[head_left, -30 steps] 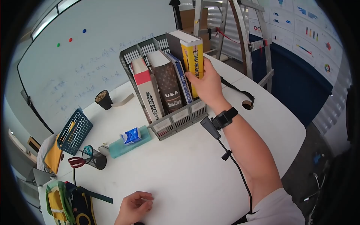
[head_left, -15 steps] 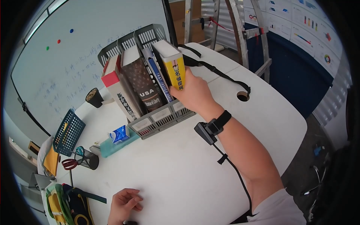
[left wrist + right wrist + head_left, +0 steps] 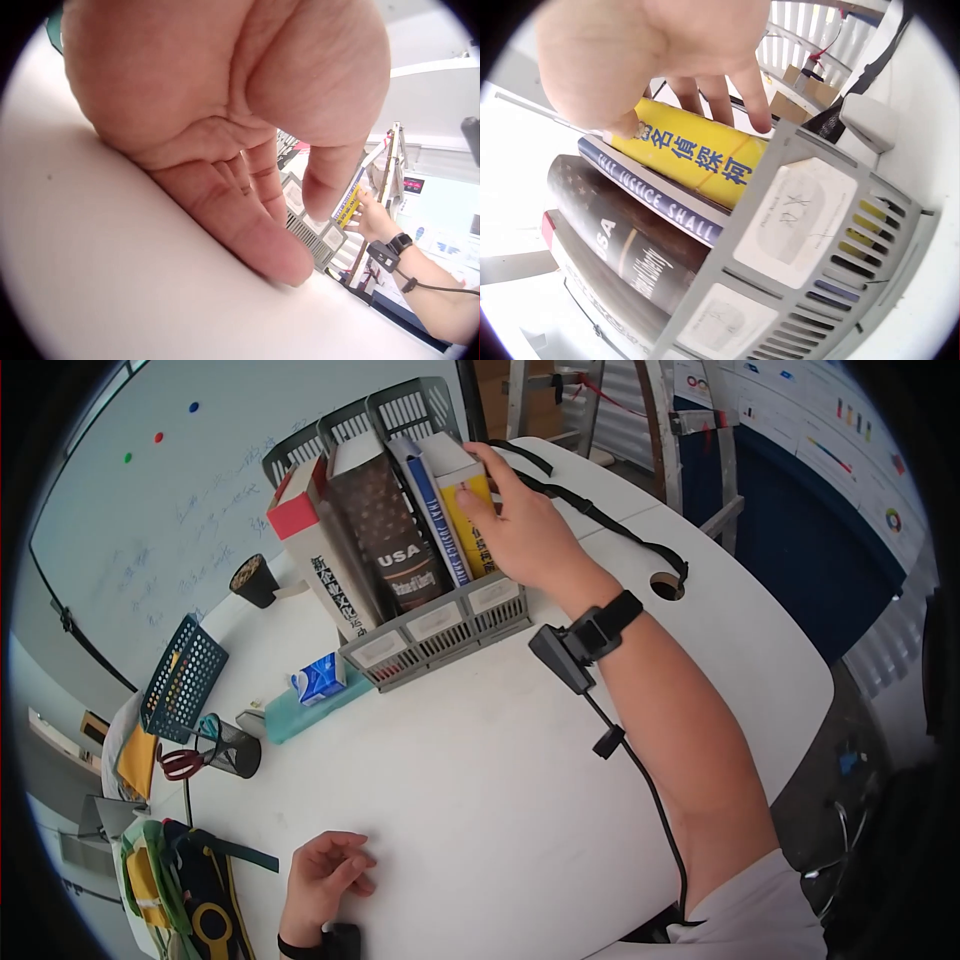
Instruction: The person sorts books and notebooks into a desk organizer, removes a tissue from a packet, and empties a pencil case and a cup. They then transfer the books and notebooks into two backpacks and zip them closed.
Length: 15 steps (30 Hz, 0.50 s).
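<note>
In the head view, a grey file rack [image 3: 435, 628] holds several books standing on end. My right hand [image 3: 535, 532] is at the thick yellow-spined book [image 3: 482, 550] in its right end, with the thumb on the spine. The right wrist view shows the other fingers along the far side of the yellow book [image 3: 686, 154]. Directly beside it stands a thin blue-spined book [image 3: 447, 520], then the dark USA book [image 3: 395, 525] and a white book with a red top [image 3: 325, 560]. My left hand [image 3: 325, 880] rests near the table's front, fingers loosely bent and holding nothing.
Left of the rack lie a teal case [image 3: 300, 718] and a blue-and-white packet [image 3: 320, 678]. Farther left are a mesh pen cup [image 3: 240, 750] with scissors, a blue basket [image 3: 185, 680] and a backpack [image 3: 190, 890]. A black strap [image 3: 600, 512] lies behind the rack.
The yellow book has gone down into the rack, its top now about level with the books beside it. My right thumb has shifted higher on its spine. The left hand stays idle.
</note>
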### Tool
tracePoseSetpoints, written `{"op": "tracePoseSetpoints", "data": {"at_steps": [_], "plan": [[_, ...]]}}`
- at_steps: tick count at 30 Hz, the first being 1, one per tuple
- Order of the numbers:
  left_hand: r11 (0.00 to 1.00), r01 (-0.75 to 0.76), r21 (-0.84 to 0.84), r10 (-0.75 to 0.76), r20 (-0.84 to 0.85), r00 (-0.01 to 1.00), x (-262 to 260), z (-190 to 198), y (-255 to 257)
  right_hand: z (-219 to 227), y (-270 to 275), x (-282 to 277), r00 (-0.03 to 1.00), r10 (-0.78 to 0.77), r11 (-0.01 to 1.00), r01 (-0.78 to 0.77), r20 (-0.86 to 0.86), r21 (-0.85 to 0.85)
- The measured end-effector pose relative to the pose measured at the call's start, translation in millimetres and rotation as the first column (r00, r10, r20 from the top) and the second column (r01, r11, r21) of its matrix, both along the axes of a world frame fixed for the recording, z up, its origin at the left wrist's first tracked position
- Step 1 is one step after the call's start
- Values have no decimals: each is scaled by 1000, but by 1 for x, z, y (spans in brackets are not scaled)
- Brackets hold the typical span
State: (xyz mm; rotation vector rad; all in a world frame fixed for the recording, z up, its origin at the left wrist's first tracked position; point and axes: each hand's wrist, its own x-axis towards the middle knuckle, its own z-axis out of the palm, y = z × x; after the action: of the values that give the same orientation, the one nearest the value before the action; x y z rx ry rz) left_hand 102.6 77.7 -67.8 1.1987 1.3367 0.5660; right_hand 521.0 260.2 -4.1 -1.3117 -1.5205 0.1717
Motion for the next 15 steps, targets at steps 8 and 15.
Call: {"op": "tracePoseSetpoints", "data": {"at_steps": [8,15], "plan": [[1000,-2,-23,3,50,999,-6,-3,1,-36,-42,-23,976,-196,929,154,94,338],[999,34,-10,-33,72,997,-6,-3,2,-50,-46,-44,935,-13,996,43,355,-78]]}}
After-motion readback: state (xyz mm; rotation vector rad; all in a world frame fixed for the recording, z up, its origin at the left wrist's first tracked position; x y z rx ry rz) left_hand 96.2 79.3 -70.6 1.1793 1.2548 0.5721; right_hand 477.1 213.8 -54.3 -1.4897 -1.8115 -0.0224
